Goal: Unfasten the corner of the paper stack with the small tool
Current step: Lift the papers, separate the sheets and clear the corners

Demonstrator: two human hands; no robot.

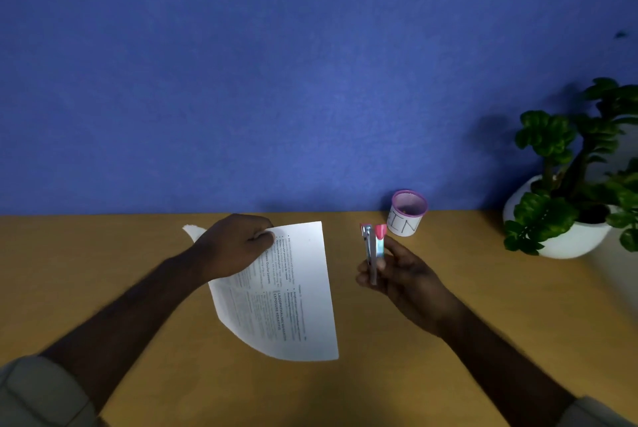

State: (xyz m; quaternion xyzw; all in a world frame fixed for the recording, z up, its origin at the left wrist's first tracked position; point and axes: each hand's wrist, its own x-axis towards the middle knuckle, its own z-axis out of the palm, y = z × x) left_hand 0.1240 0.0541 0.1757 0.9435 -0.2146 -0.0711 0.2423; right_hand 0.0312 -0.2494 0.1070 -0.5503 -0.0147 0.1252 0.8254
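Paper stack (293, 288), printed and curling, is lifted off the wooden desk (379, 375), with the left hand (234, 243) pinching its far corner. Just right of the stack, the right hand (400, 274) grips a small red-and-metal staple remover (374, 247) upright, apart from the paper. The tool seems ready but not yet applied; next its tip must reach the pinched corner.

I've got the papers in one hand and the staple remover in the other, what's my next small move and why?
Probably bring the staple remover in your right hand across to the corner pinched by your left hand. The tool is apart from the papers, so nothing is unfastened yet.
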